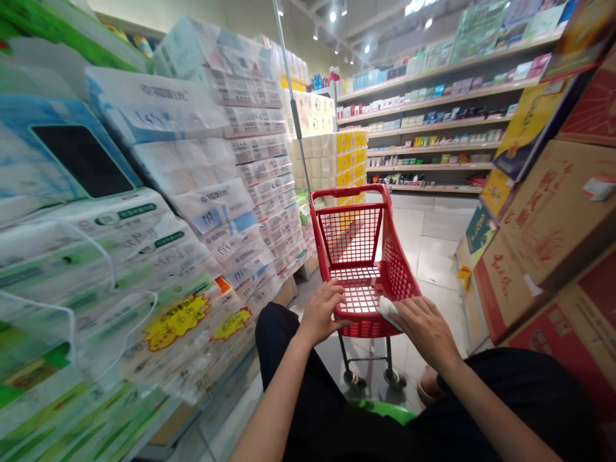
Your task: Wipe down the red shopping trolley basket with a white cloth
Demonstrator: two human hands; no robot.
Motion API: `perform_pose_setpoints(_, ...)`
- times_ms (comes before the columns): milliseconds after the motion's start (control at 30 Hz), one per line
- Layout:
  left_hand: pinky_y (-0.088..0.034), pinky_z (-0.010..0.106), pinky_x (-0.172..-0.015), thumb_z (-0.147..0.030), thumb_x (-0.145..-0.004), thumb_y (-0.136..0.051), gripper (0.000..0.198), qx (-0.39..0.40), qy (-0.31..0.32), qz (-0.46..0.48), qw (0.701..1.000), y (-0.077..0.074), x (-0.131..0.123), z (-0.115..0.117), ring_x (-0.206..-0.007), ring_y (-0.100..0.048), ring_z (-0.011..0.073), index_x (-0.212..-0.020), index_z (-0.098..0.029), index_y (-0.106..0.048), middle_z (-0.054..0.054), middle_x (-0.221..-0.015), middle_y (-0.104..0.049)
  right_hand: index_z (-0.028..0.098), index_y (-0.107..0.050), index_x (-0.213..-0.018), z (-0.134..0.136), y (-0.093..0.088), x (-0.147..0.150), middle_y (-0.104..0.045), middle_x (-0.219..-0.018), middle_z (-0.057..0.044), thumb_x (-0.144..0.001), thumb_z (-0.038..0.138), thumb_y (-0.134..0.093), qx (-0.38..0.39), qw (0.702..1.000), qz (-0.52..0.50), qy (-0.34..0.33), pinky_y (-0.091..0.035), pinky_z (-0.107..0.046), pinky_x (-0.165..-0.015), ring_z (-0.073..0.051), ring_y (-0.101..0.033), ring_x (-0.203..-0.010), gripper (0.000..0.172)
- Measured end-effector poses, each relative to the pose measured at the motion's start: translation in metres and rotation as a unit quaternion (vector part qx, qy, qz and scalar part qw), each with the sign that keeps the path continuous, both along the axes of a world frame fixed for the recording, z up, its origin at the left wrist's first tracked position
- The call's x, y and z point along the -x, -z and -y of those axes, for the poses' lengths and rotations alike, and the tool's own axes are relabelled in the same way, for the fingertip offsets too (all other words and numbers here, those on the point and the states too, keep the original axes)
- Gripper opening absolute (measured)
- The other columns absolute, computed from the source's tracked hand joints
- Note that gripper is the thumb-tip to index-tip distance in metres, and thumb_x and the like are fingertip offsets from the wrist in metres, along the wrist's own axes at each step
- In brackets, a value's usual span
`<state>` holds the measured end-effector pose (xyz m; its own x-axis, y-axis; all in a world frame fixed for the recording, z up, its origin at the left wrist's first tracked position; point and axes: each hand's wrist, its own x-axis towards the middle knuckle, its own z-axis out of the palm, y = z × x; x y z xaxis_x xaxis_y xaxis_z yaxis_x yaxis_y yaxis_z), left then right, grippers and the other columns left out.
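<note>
Directly ahead of me is a small red plastic shopping cart (403, 266) with grid walls, on a dark wheeled frame. Nothing shows inside its basket. At the near left corner, my left hand (323, 313) is closed over the cart's rim, thumb on the near side. A crumpled white cloth (389, 312), perhaps a tissue, is under the fingers of my right hand (426, 326). That hand presses it against the near right corner of the rim. A thin metal pole (294, 115) rises from the cart's far left corner.
Tall stacks of wrapped tissue packs (192, 160) line the left, with a dark-screened device (86, 160) and a white cable (113, 269) on them. Cardboard cartons (553, 212) crowd the right. Stocked shelves (433, 120) stand behind. Part of a green seat (385, 409) shows beneath me.
</note>
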<state>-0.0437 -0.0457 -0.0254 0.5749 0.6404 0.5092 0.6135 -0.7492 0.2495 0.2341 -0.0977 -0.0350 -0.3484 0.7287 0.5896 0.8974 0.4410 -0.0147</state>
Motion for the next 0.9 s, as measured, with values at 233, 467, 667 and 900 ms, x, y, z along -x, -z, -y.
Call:
perform_pose_setpoints(233,-0.027,0.047,-0.113,-0.028,-0.076,-0.07,0.038,-0.012,-0.037,-0.076,0.996,-0.012,-0.024,0.025,-0.12,-0.051,0.0246,-0.111,-0.023,-0.056,0.005,-0.119,-0.059,0.022,-0.059,-0.106,0.009,0.002,0.04,-0.064,-0.093,-0.006,-0.095,0.026,-0.047,-0.015,1.0,0.004,-0.017,-0.036,-0.037,-0.092,-0.02,-0.054,-0.092,0.016)
perform_pose_setpoints(467,-0.041,0.035,-0.075,-0.05,-0.086,-0.058,0.032,0.011,-0.074,-0.071,0.995,0.01,-0.035,0.039,-0.086,-0.06,0.0223,-0.097,-0.02,-0.057,0.004,-0.09,-0.065,0.021,-0.06,-0.11,0.0,-0.004,0.025,-0.067,-0.098,-0.005,-0.094,0.026,-0.048,0.002,0.989,0.037,-0.146,-0.04,-0.039,-0.099,-0.019,-0.059,-0.096,0.02)
perform_pose_setpoints(667,-0.037,0.031,-0.07,-0.057,-0.085,-0.057,0.037,-0.013,-0.041,-0.088,0.995,0.011,-0.021,0.029,-0.079,-0.059,0.0196,-0.087,-0.02,-0.056,0.002,-0.083,-0.063,0.021,-0.059,-0.111,-0.037,-0.022,-0.006,-0.066,-0.112,-0.004,-0.097,0.03,-0.042,0.064,0.977,0.032,-0.2,-0.031,-0.043,-0.114,-0.017,-0.058,-0.11,0.024)
perform_pose_setpoints(900,-0.032,0.028,-0.064,-0.047,-0.091,-0.054,0.03,-0.034,-0.042,-0.096,0.994,0.01,-0.017,0.026,-0.074,-0.057,0.016,-0.08,-0.02,-0.053,0.0,-0.079,-0.062,0.022,-0.057,-0.116,-0.109,-0.026,-0.024,-0.063,-0.121,-0.004,-0.099,0.035,-0.033,0.073,0.987,0.025,-0.141,-0.024,-0.048,-0.116,-0.019,-0.055,-0.119,0.032)
